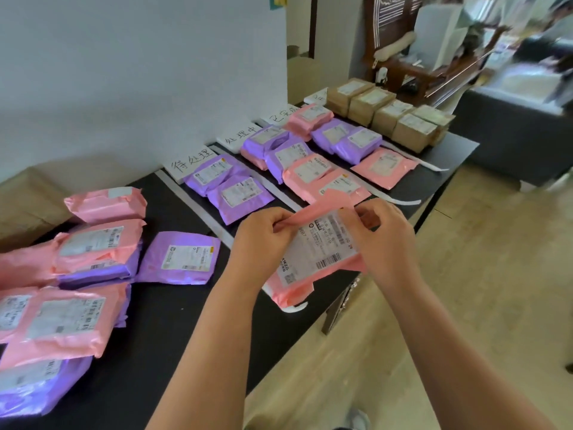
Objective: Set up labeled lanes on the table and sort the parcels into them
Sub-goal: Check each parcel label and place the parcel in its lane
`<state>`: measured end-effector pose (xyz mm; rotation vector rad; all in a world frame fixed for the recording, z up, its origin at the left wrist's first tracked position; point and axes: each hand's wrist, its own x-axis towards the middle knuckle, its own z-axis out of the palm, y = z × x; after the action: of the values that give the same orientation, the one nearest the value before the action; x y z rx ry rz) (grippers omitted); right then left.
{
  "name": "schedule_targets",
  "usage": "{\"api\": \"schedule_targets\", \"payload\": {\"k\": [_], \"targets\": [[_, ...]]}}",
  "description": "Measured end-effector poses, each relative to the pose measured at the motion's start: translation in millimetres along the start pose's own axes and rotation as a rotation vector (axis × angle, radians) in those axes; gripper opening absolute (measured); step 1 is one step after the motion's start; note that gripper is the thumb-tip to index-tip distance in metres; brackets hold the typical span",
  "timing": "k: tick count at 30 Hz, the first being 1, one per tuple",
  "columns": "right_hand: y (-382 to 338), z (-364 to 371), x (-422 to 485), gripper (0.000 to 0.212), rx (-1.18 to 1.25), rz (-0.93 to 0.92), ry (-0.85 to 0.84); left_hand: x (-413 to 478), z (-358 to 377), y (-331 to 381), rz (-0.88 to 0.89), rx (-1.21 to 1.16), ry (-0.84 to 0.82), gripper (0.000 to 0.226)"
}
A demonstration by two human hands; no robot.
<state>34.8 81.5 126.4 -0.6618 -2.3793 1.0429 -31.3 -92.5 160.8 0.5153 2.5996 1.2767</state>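
Running from near left to far right, the long axis of the pink parcel (313, 252) is tilted, and its printed label is turned up toward the camera. The parcel is held above the near edge of the black table (173, 321). Its far edge is pinched by curled fingers of the left hand (263, 238) and the right hand (384, 240).

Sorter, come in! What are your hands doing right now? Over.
Left hand and right hand both pinching one pink parcel above the black table's edge. Labeled lanes partly filled. Unsorted pile waits left; nothing blocking.
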Motion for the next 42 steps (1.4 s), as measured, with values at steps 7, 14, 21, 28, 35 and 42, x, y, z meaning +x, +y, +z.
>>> {"api": "schedule_targets", "payload": {"k": [7,14,21,28,35,42], "targets": [[86,-56,42,0.010,0.116,0.093,0.016,24,89,47,-0.004,-0.005,-0.057,0.015],[142,-80,69,0.009,0.120,0.152,0.014,40,151,64,-0.039,-0.011,-0.091,0.014],[164,-62,118,0.008,0.079,0.221,-0.079,86,179,58,-0.076,0.006,-0.065,0.012],[165,-22,186,0.011,-0.016,0.220,-0.188,154,203,29,-0.103,0.019,0.066,0.016],[193,3,244,0.010,-0.108,0.276,-0.188,210,228,3,-0.157,0.132,0.193,0.035],[224,29,281,0.010,-0.135,0.292,-0.292,226,254,-22,-0.431,0.085,0.228,0.044]]}}
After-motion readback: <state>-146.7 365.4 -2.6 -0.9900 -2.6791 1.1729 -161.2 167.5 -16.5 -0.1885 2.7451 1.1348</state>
